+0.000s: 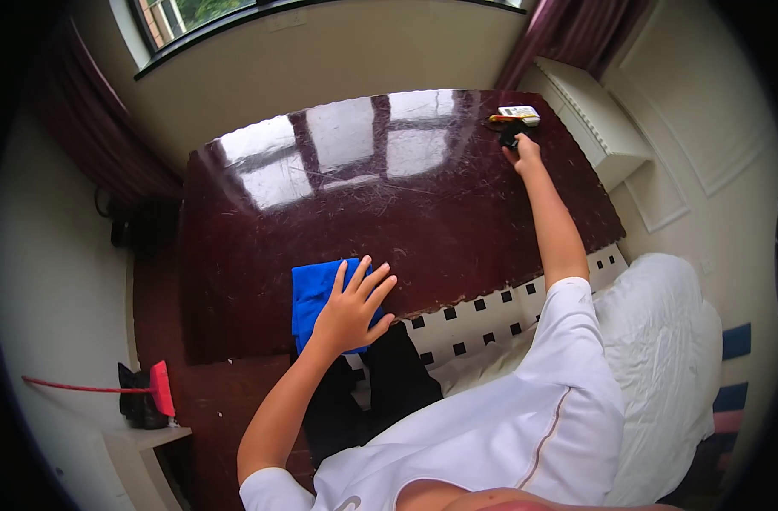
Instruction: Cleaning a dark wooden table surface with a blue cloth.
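Note:
My left hand [353, 305] lies spread over the right part of a folded blue cloth [312, 294] at the near edge of a dark red, glossy table [427, 236]. Its fingers are apart and reach past the cloth's right side. My right hand [525, 153] is stretched to the table's far right corner, its fingers closed around a small black object [511, 134] whose kind I cannot tell. Just behind that object lie a white item with writing [520, 115] and a thin yellow and red item [502, 118], close together.
A white cabinet [593, 115] stands beyond the table's right end. White bedding [650, 319] is at my right. On the left are a red-handled dustpan or brush [162, 389], a black bag-like thing [139, 223] and a white ledge [152, 437]. A window is above the far wall.

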Motion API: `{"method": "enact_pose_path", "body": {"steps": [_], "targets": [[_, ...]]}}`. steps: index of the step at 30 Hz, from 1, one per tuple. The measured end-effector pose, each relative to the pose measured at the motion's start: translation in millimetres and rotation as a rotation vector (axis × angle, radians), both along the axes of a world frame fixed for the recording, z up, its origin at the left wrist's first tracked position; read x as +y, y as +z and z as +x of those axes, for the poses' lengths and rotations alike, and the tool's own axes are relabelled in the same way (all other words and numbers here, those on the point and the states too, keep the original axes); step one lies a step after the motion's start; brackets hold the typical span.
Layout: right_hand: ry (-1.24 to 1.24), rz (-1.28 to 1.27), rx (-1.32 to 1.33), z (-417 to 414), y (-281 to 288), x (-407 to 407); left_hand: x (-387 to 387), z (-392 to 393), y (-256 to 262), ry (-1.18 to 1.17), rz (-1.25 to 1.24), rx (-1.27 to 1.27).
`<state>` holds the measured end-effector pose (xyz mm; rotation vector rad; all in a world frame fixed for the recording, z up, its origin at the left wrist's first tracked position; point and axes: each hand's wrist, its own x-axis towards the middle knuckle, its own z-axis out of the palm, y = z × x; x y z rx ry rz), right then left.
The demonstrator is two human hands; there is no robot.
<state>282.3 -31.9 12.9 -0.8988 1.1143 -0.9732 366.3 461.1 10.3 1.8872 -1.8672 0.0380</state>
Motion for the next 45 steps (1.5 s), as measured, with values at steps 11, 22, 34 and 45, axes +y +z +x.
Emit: {"method": "enact_pose_path", "body": {"steps": [11,22,34,45], "targets": [[-0.032,0.135,-0.311,77.0,-26.7,-163.9,-6.2,9.0,0.1,0.118,0.006,0.138],[-0.088,0.042,-0.181,46.6,-9.1,-166.3,-7.0,2.4,-9.9,0.137,-0.102,0.033],[0.516,-0.24,0.086,3.7,5.7,133.9,1.9,-4.3,-21.7,0.23,-0.262,-0.037],[1.077,-1.51,0.132,-16.2,24.2,407.2,23.2,2.8,-36.0,0.469,-0.252,-0.077]]}}
